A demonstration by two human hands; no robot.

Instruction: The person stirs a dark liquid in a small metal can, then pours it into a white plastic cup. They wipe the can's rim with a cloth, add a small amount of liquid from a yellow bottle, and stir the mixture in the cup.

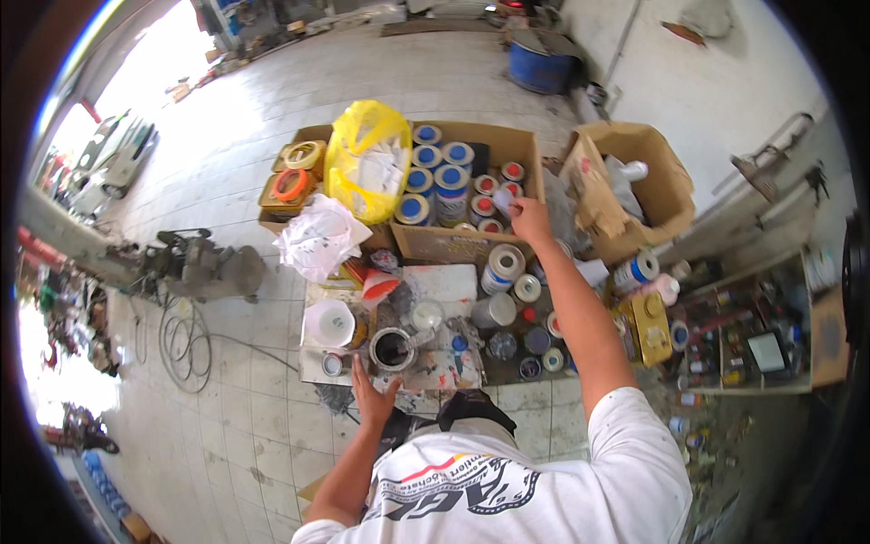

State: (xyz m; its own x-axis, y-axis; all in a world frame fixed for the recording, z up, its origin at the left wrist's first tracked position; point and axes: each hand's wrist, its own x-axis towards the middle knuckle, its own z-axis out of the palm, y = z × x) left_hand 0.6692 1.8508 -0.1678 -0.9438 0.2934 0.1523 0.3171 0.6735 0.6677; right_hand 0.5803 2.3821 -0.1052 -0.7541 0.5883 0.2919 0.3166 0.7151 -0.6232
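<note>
My right arm stretches far forward over the cardboard box [435, 243], and my right hand [528, 220] is closed at its front right corner. A small pale translucent thing [504, 201] shows at its fingertips; its kind is unclear. Below and beside that hand are red-capped cans [485, 205]. My left hand [372, 397] is at the table's front edge, fingers stretched out, holding nothing. It is nearest an uncovered can of dark paint [392, 349], with a pale stick-like tool [420, 339] leaning over its rim, and a small tin [333, 364].
Blue-capped cans [452, 179] and a yellow plastic bag [367, 204] fill the box. Crumpled white paper [319, 238], a white tub [329, 324] and a red-orange funnel [380, 286] are at left. Several cans and a yellow metal canister [650, 326] crowd the right, near a paper bag [666, 213].
</note>
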